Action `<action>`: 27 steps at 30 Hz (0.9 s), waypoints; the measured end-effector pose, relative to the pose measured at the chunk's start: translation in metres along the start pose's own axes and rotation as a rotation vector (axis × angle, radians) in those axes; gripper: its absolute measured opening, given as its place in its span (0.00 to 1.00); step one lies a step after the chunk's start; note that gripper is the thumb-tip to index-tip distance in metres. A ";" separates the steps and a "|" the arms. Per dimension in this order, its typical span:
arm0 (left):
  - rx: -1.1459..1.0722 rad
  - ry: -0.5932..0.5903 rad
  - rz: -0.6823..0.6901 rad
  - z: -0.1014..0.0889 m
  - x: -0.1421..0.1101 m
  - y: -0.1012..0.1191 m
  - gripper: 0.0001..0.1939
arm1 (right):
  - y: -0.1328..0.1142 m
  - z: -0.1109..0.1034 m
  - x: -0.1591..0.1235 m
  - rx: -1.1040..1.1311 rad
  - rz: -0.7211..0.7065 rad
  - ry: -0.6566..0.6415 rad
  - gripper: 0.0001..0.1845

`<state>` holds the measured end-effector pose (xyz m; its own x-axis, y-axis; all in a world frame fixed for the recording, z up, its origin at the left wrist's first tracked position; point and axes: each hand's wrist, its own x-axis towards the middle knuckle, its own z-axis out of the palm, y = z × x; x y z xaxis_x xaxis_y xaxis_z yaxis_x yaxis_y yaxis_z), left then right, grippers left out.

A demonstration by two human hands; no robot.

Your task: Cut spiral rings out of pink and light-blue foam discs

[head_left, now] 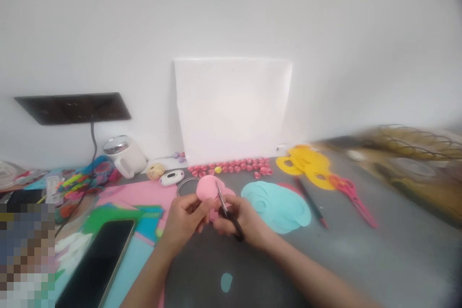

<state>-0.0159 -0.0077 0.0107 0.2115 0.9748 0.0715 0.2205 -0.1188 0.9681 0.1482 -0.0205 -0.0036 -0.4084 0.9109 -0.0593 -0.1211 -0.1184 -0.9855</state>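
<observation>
My left hand (191,214) pinches the lower edge of a round pink paper piece (207,186), which it holds up above the grey table. Black-handled scissors (236,227) are in my right hand (243,216), their blades pointing up and overlapping the right side of the pink paper. Whether the blades are cutting into it I cannot tell. More pink paper shows behind my fingers, partly hidden. Just right of my right hand lies a pile of light blue paper circles (277,207). A small blue scrap (226,282) rests on the table in front of me.
Rows of small red rolled pieces (234,167) lie before a white board (233,110) leaning on the wall. To the right are yellow paper rings (306,163), a dark pencil (312,202) and pink scissors (355,197). A phone (99,260) and coloured sheets lie left; a white mug (126,156) stands behind.
</observation>
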 end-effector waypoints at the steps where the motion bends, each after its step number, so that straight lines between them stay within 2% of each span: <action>1: 0.003 0.000 0.004 0.001 0.000 0.000 0.19 | -0.002 0.001 -0.001 -0.002 0.001 -0.014 0.22; 6: 0.006 0.023 -0.029 0.003 -0.003 -0.001 0.23 | -0.001 0.001 0.000 -0.002 -0.028 -0.103 0.22; 12: 0.038 -0.054 -0.014 0.000 -0.001 -0.001 0.22 | 0.009 -0.003 0.003 0.024 -0.122 -0.114 0.23; 27: 0.010 -0.033 -0.044 -0.004 -0.001 -0.001 0.17 | 0.004 -0.003 0.002 -0.021 -0.075 -0.073 0.22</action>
<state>-0.0196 -0.0074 0.0103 0.2323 0.9724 0.0213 0.2396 -0.0784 0.9677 0.1495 -0.0181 -0.0085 -0.4636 0.8857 0.0259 -0.1356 -0.0420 -0.9899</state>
